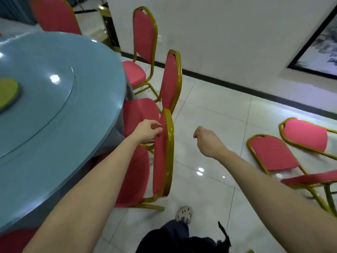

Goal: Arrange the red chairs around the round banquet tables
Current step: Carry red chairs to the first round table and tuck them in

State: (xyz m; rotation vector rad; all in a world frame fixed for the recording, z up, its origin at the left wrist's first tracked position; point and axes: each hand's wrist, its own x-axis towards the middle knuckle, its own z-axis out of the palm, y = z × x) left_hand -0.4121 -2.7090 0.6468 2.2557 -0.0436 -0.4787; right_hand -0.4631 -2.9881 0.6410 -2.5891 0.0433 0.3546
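Banquet chair (162, 156), frame centre, stands upright, seat toward the table (45, 106); fingers of your left hand (148, 131) curl against its backrest, grip unclear; right hand (207, 141) loosely curled, empty.

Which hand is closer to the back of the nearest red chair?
Left. The left hand is at the nearest red chair, on its backrest's table side; whether it grips is unclear. The right hand hangs over the floor on the other side, clear of it.
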